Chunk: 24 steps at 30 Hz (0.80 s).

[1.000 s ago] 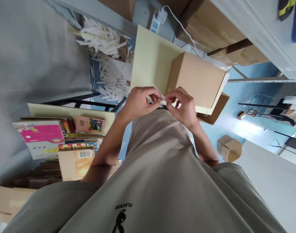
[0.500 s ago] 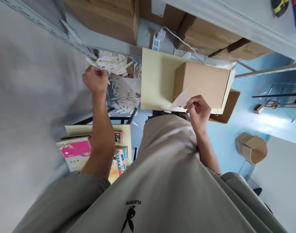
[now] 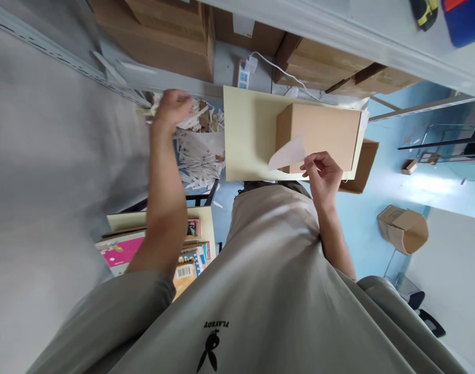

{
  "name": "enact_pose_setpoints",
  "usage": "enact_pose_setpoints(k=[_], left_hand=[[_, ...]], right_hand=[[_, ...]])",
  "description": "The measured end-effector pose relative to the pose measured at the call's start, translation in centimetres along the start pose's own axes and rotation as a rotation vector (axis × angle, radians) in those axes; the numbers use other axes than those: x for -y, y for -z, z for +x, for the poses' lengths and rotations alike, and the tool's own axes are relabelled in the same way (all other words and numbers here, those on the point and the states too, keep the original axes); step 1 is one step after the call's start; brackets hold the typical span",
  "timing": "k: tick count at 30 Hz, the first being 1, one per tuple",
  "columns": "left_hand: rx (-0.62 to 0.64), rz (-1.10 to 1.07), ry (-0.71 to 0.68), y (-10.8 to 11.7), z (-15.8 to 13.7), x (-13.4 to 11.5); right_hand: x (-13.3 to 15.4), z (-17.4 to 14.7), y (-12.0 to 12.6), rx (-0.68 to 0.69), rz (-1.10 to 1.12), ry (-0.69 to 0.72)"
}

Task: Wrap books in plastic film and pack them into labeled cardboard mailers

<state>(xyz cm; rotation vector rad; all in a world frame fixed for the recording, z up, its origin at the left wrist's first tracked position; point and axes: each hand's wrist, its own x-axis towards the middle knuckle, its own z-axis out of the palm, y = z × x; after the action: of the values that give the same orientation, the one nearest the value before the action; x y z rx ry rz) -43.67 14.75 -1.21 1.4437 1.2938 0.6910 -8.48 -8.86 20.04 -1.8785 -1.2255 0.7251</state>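
Note:
My right hand point(image 3: 323, 174) pinches one corner of a thin white piece of paper point(image 3: 287, 153), which tilts up beside a closed brown cardboard box point(image 3: 325, 135). The box rests on a pale yellow tabletop point(image 3: 243, 135). Over to the left, my left hand point(image 3: 175, 108) is slightly blurred above a heap of shredded white paper strips point(image 3: 198, 158). Its fingers point right and look loosely apart, with nothing visible in them. The hand and forearm hide part of the heap.
Books point(image 3: 124, 252) lie on a low stand at lower left. Behind the tabletop are a power strip point(image 3: 243, 75) with a white cable and several cardboard boxes point(image 3: 175, 47). An open carton point(image 3: 404, 231) sits on the floor at right, beneath a shelf edge point(image 3: 338, 39).
My left hand has moved right and slightly up, its closed fingers loosening. The paper in my right hand has swung higher and shows more of its face. The whole view has shifted slightly.

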Motion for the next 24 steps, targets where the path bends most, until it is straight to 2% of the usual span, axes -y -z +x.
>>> enact_pose_setpoints(k=[3,5,8,10,12,15,20,22,24], left_hand=[[0.118,-0.190,0.071,-7.7,-2.5,-4.4],[0.188,-0.504,0.079,-12.2,-6.0,-8.2],[0.242,-0.710,0.083,-16.5,-11.3,-13.8],[0.248,-0.788,0.122,-18.0,-13.7,-16.1],[0.225,-0.833,0.157,-19.0,-14.8,-17.1],[0.135,-0.842,0.186,-20.2,-15.1,-16.9],[0.012,-0.728,0.209,-21.2,-14.9,-16.5],[-0.036,-0.686,0.205,-21.3,-14.7,-16.5],[-0.077,-0.645,0.219,-21.4,-14.6,-16.5]], right_hand=[[-0.1,0.4,-0.2,-0.018,-0.081,0.042],[0.0,0.5,-0.5,-0.014,-0.123,0.088],[0.3,0.4,-0.9,0.010,-0.159,0.173],[0.2,0.2,-1.0,0.045,-0.185,0.208],[-0.2,0.1,-1.0,0.090,-0.223,0.221],[-1.0,0.1,-0.7,0.164,-0.262,0.244],[-1.7,0.3,-0.1,0.271,-0.242,0.266],[-2.0,0.7,0.5,0.245,-0.224,0.235],[-2.8,1.5,1.5,0.139,-0.206,0.176]])
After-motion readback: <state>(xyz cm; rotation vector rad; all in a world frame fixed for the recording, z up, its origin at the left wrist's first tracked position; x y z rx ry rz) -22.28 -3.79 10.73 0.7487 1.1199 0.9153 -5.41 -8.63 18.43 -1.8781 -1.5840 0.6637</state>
